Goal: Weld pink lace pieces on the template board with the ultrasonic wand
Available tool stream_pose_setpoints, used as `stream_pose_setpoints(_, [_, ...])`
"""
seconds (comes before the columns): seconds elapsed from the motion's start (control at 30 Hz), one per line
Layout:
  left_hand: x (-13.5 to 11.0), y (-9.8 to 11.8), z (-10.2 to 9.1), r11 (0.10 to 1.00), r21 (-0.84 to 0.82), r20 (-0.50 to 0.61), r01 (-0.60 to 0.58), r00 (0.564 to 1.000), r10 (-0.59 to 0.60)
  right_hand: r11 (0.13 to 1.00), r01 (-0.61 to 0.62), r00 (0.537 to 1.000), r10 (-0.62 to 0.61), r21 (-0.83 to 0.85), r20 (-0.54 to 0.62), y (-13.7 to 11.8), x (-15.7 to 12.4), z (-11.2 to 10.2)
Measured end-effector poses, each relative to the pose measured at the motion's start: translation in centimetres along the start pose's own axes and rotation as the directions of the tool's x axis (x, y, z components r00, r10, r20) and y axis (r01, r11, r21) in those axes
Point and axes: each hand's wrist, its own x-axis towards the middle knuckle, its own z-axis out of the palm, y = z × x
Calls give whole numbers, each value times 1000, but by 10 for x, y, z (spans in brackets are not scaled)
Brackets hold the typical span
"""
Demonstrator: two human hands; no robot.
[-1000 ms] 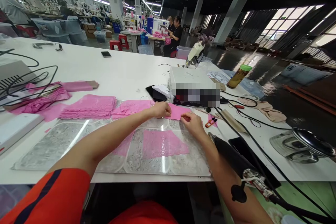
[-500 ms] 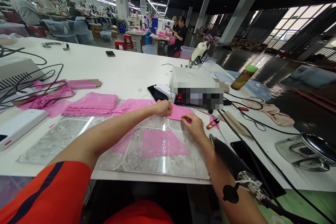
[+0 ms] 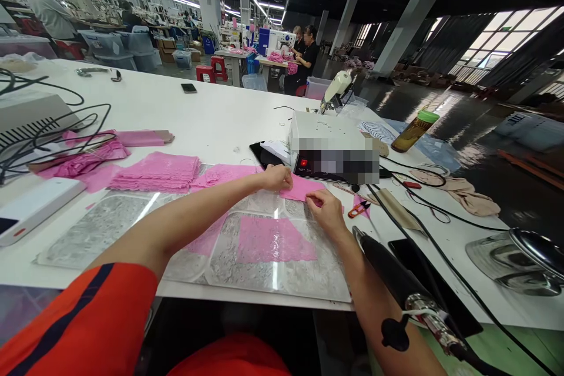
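Observation:
A pink fabric piece [image 3: 300, 188] lies at the back edge of the clear, mottled mat, in front of the white machine box. My left hand [image 3: 277, 177] is closed on its left end, the fingers curled. At the near right edge of the same piece, my right hand [image 3: 325, 207] pinches the fabric between thumb and fingers. Nearer me, a flat pink lace panel [image 3: 275, 241] rests on the mat [image 3: 247, 282]. To the left of my hands are a pile of pink fabric pieces [image 3: 154, 171] and a smaller spread of pink pieces [image 3: 224, 174], partly behind my left forearm.
Orange thread snips [image 3: 359, 209] lie right of my right hand. A black-handled tool [image 3: 388, 264] with a cable lies along my right forearm. The white machine box [image 3: 326, 129] stands behind the fabric. A bottle [image 3: 414, 131] and a glass pot [image 3: 506, 261] are at the right.
The view has shifted slightly. Both hands stay on the pink fabric piece, in nearly the same place and grip.

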Motion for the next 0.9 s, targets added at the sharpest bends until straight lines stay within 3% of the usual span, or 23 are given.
stream_pose_setpoints(0.13, [1, 8, -9, 999, 29, 27, 22, 999, -23, 997, 49, 998, -51, -68, -21, -6, 0, 1])
stream_pose_setpoints(0.3, [-1, 14, -20, 1000, 10, 5, 8, 1000, -8, 953, 86, 992, -109, -289, -65, -12, 1, 5])
stream_pose_setpoints(0.47, [-11, 11, -27, 998, -66, -20, -22, 1000, 21, 941, 64, 994, -91, -332, -66, -9, -1, -2])
stream_pose_setpoints(0.57, [-32, 6, -27, 990, -133, 0, -42, 999, 43, 944, 107, 993, -120, -311, -22, -12, -12, -11])
stream_pose_setpoints(0.63, [-53, 5, -25, 982, -181, 44, -49, 997, 58, 937, 203, 979, -196, -283, 52, -17, -24, -16])
stream_pose_setpoints(0.77, [-100, 11, -19, 962, -266, 154, -60, 983, 104, 866, 434, 899, -400, -249, 178, -34, -55, -22])
stream_pose_setpoints(0.9, [-137, 19, -13, 950, -306, 208, -58, 970, 126, 803, 548, 836, -512, -235, 199, -48, -80, -24])
